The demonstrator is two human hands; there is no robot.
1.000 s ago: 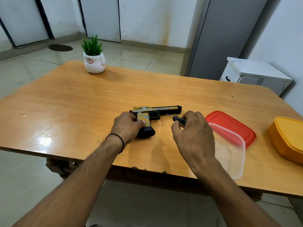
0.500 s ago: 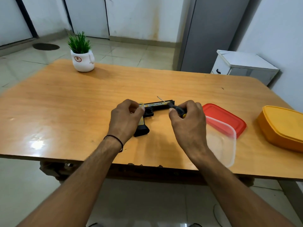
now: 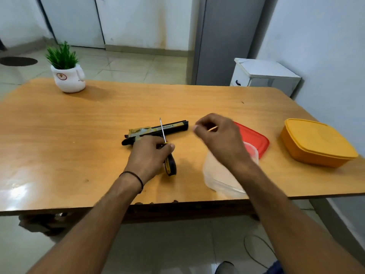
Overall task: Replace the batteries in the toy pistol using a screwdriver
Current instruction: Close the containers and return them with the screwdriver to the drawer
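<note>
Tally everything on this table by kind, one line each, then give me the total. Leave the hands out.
Toy pistol: 1
Screwdriver, gripped by the left hand: 1
Food boxes: 2 (clear box, orange box with its lid on)
Loose red lid: 1
Potted plant: 1
Total: 6

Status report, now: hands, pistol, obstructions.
Left hand grips screwdriver, tip pointing away. Right hand curled, blurred, contents unclear. Pistol flat on table, grip behind left hand. Nothing blocking.
</note>
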